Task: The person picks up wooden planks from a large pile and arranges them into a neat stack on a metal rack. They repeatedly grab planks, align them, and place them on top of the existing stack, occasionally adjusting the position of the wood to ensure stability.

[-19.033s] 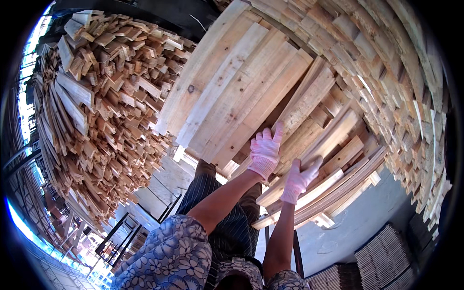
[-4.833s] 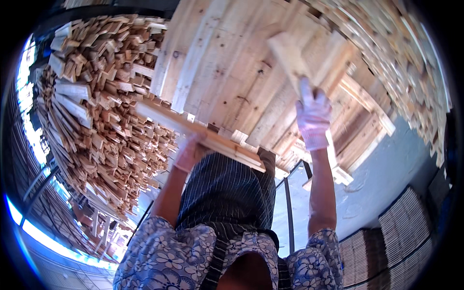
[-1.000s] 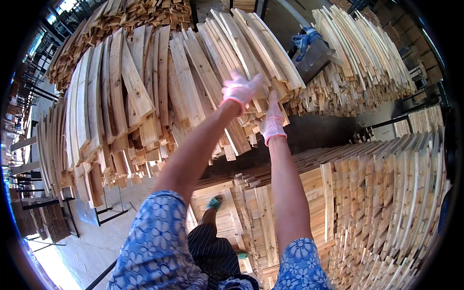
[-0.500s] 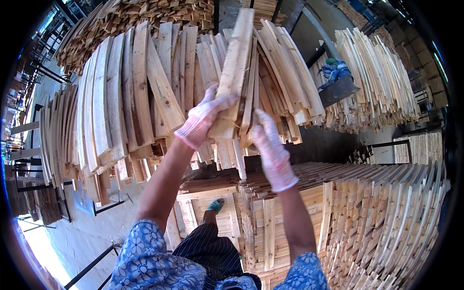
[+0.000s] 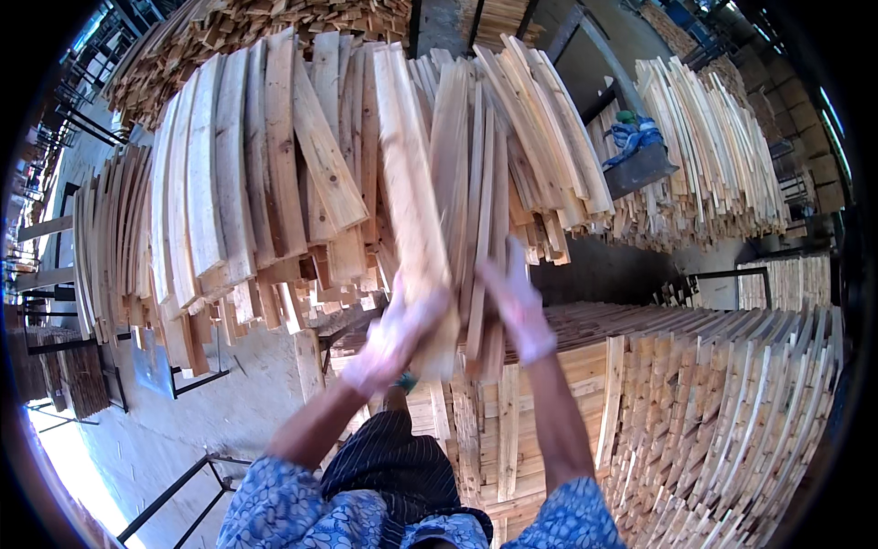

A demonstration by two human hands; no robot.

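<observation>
My left hand (image 5: pixel 398 337), in a pale pink-and-white knit glove, is closed on the near end of a long, light wooden board (image 5: pixel 410 192). The board slants away over the pile. Beside it, several narrower wooden boards (image 5: pixel 477 210) lie lengthwise, their near ends poking out between my two hands. My gloved right hand (image 5: pixel 519 306) grips the right edge of this group, thumb over the top. Both hands are slightly blurred, and the fingers under the boards are hidden. A wide pile of boards (image 5: pixel 219 174) spreads beyond and to the left.
A stack of planks (image 5: pixel 713 403) stands at the lower right, close to my right arm. More boards (image 5: pixel 709 156) are piled at the far right, near a metal bracket with a blue cloth (image 5: pixel 631 137). Black metal frames (image 5: pixel 174 494) stand on the concrete floor at left.
The light board and its neighbours have come toward me, near ends now lower. My left hand has moved down with its board, which now leans left; my right hand has shifted slightly.
</observation>
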